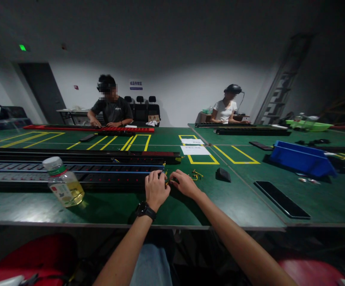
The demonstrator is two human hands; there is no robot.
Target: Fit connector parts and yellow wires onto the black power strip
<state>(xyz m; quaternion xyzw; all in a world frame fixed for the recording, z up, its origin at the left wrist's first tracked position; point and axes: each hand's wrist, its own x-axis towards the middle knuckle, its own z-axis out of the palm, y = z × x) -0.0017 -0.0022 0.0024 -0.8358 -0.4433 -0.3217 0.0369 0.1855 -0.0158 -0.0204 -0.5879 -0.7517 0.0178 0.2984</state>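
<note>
My left hand [156, 188], with a black watch on its wrist, rests at the right end of a long black strip unit [71, 171] that lies across the green table [115, 210]. Its fingers are curled down onto that end. My right hand [184, 182] sits just beside it, fingers bent and pinched around a small yellowish part between the two hands. Yellow wire pieces [196, 174] lie just beyond my right hand. What either hand grips is too small to name.
A plastic bottle [63, 182] with yellow liquid lies tilted at the left. A small black block [223, 174], a flat black bar [281, 198] and a blue bin [302, 159] lie to the right. Two people work at the far side of the table.
</note>
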